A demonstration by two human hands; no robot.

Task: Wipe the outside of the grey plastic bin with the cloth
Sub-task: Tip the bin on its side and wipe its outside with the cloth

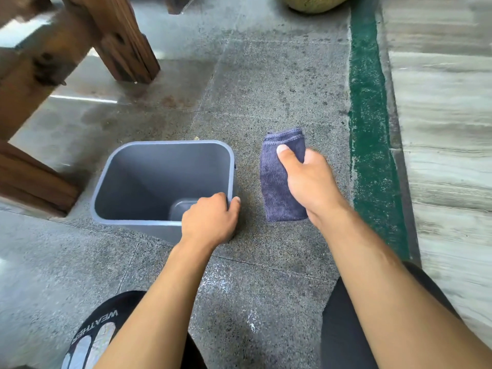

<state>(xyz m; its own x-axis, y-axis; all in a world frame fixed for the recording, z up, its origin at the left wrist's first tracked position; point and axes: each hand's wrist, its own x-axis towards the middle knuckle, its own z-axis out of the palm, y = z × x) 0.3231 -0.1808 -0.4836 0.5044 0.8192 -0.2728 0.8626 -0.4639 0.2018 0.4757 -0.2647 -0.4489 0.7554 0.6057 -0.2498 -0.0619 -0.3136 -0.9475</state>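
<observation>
While your left hand [210, 219] grips the grey bin's [149, 179] near corner rim to steady it, your right hand [308, 179] pinches the folded cloth [277, 187], ready to wipe.

"WEATHER" in white capitals on the black garment [106, 323] at bottom left, upside down from this view; nothing else readable.

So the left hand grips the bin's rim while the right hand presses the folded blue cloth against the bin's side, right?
Not quite. The head view shows the left hand gripping the bin by its rim, but the right hand holds the folded blue cloth clear of the bin, above the floor beside it, not against its side.
</observation>
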